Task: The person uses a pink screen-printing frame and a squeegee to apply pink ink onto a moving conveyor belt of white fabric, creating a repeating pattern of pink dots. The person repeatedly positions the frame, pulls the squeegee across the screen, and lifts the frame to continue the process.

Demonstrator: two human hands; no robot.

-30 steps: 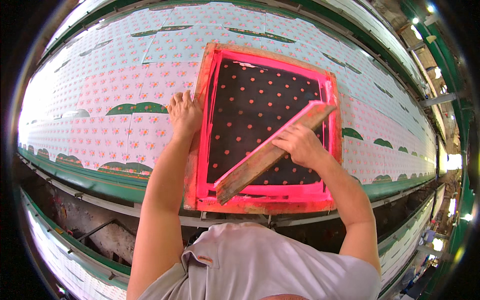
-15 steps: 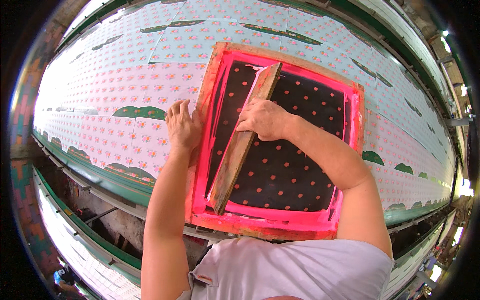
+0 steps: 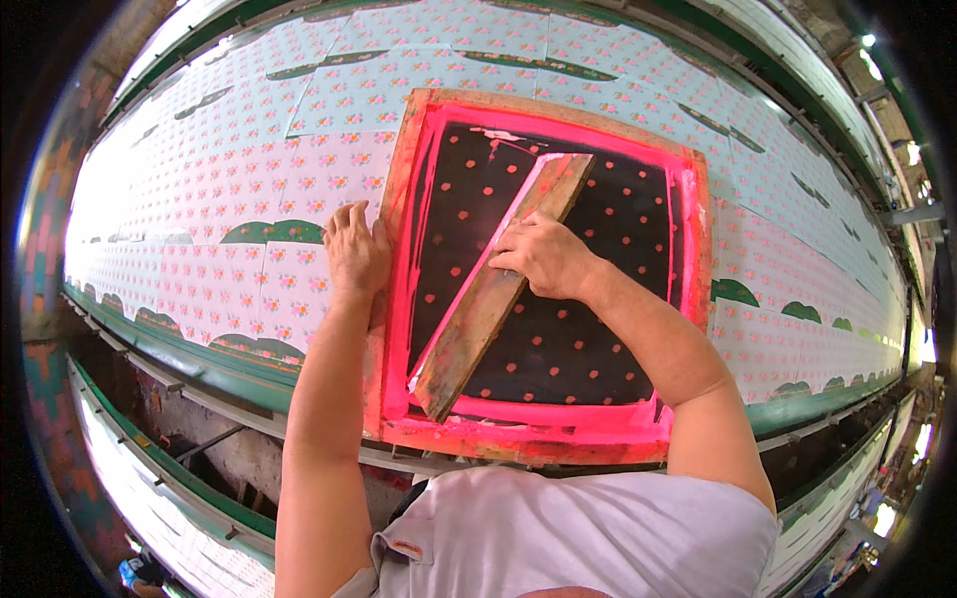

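Squeegee [image 3: 498,289] lies on the screen [image 3: 558,349] inside the frame [image 3: 394,199], long axis near-left to far-right (pink ink along it), right hand [image 3: 543,257] clamped mid-length, left hand [image 3: 356,251] flat, fingers together, on the frame's left rail.

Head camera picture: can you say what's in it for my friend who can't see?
A person's right hand holds a wooden squeegee on a pink-framed printing screen, while the left hand presses the frame's edge over flowered cloth.
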